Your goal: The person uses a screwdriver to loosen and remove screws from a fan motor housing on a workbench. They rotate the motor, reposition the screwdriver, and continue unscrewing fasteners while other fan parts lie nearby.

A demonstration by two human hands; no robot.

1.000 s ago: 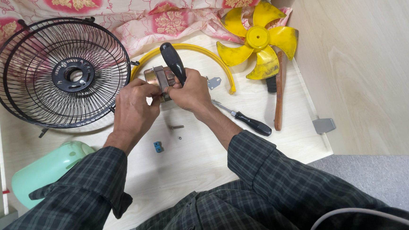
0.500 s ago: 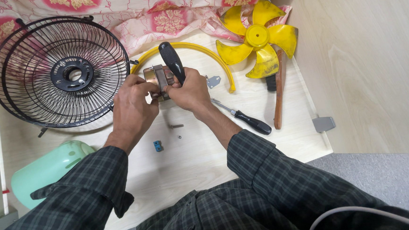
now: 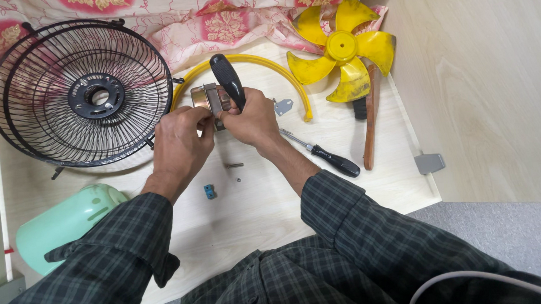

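Two hands meet over the middle of a pale wooden bench [image 3: 255, 215], working on a small metal motor block [image 3: 208, 99]. The left hand [image 3: 179, 145] has its fingers [image 3: 201, 115] pinched narrow on the near edge of the block. The right hand [image 3: 253, 118] is wrapped tight around a tool with a black handle [image 3: 227, 79]; the handle sticks up and away from the person, and its tip is hidden behind the fingers and the block. The block sits just in front of a yellow curved ring [image 3: 278, 70] that lies flat on the bench.

To the left stands a black wire fan guard [image 3: 82, 91], tilted up on its rim. A pale green plastic housing [image 3: 68, 224] lies near the left sleeve. A yellow fan blade [image 3: 342, 47] rests at the far right, and beside it lies a brush with a wooden handle [image 3: 369, 121]. A screwdriver with a black handle [image 3: 327, 158] lies just beyond the right wrist. A small grey metal bracket [image 3: 283, 106] sits close to the ring. Below the hands lie a screw [image 3: 234, 165] and a small blue piece [image 3: 209, 191]. A floral cloth [image 3: 212, 15] covers the far edge.
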